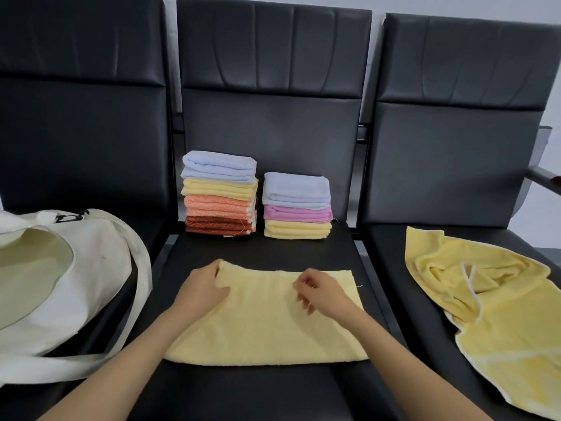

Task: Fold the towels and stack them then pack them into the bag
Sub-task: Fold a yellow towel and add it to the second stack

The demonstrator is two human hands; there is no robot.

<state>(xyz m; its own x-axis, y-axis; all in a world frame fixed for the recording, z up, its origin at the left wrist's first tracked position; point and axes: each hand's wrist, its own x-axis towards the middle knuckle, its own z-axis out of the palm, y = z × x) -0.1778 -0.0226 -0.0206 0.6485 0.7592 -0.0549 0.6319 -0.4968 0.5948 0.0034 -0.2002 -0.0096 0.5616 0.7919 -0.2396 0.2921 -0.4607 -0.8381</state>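
left hand (202,288): laid palm-down at the far left corner of the towel (267,332); the fingers are curled round the edge, which is gripped and bunched up.
right hand (323,296): held over the towel's far edge, right of the middle, with fingers curled inward; it is blurred, so whether cloth is pinched cannot be told.
forearms: both bare, stretched forward across the towel's near edge.
towel: pale yellow, spread flat as a wide band across the middle seat (273,390); a loose thread is seen at its far right corner.
tall stack (220,196): set at the back left of the middle seat; blue on top, then yellow, orange, and rust at the bottom.
short stack (297,205): placed just beside the tall stack, to its right; blue, pink, yellow from top to bottom.
loose towel (501,314): yellow with white trim, left crumpled on the right seat (388,262).
bag (91,268): cream cloth, slumped on the left seat (151,235) with its mouth gaping; pale lining is seen inside; its strap (142,287) is draped toward the middle seat.
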